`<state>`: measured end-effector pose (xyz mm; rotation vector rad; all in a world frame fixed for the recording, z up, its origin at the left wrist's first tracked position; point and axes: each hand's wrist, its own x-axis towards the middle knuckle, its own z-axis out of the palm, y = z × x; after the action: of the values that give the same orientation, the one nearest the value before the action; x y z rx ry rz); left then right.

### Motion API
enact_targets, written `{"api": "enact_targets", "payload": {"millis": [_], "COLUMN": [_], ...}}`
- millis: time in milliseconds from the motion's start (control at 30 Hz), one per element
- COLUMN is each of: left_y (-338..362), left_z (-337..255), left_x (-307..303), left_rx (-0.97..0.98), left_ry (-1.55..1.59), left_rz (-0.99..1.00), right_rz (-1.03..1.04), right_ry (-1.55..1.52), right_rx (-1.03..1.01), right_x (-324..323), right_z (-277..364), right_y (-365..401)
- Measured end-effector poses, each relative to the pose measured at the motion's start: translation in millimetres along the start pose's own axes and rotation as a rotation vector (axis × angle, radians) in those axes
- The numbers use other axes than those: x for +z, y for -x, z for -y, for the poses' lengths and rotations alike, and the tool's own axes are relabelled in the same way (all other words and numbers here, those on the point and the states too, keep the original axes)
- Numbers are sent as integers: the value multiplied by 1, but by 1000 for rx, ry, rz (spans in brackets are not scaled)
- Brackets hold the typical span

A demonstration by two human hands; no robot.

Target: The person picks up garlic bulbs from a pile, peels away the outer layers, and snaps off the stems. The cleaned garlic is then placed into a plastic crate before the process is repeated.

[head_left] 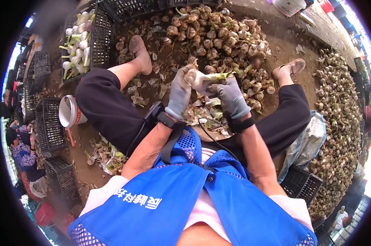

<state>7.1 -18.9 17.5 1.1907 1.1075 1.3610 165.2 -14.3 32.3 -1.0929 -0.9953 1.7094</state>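
Both hands wear grey gloves and meet over the space between my knees. My left hand [179,92] is closed around the bulb end of a garlic bulb [200,81], which is pale and partly peeled. The green stalk points to the right. My right hand [231,96] is closed on the stalk side, its fingers at the stalk and loose skin; they partly hide what they grip. Just beyond the hands lies a heap of unpeeled garlic [212,39]. Below them, peeled skins [212,110] are piled up.
Cleaned garlic fills a black crate [101,39] at upper left. A white bucket [70,111] stands beside my left knee. At right are a large garlic pile [337,123], a plastic sack [306,137] and a black crate [302,184]. Another person [21,149] sits at far left.
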Motion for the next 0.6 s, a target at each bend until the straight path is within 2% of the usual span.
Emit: {"api": "enact_targets", "payload": {"millis": [67,100,133,200,233,267,333,367,400,467,500,533,600], "left_y": [5,3,0,-10,-12,-17,-7,-6,3,0,-4,-2,-4], "left_z": [-2,5,13,26,32,56,37,36,35,29,39,48,48], "left_x": [-11,-4,-6,-12,-13,6,19,22,19,10,8,7,12], "left_rx": [-535,-620,-621,-875,-805,-472,-90,107,74,-445,-470,-469,-477], "left_ry": [309,437,437,598,455,79,-194,-399,-409,212,385,592,559], "left_rz": [184,134,133,393,386,45,73,213,246,285,262,267,205], "right_rz": [143,215,215,134,145,-57,-158,-239,-266,56,105,-85,-141], "right_ry": [22,62,61,-185,22,-111,-5,213,443,447,452,296,460], "right_rx": [90,31,32,138,7,65,5,-109,-41,-367,-399,-317,-251], "right_x": [-17,-24,-28,-23,-24,-30,-16,-5,2,-19,-28,-29,-29], "right_z": [-2,-3,-7,5,6,-18,-32,-34,-22,-20,-26,-37,-33], "right_y": [-7,-8,-8,-4,-3,-7,-8,-6,1,6,3,7,7]}}
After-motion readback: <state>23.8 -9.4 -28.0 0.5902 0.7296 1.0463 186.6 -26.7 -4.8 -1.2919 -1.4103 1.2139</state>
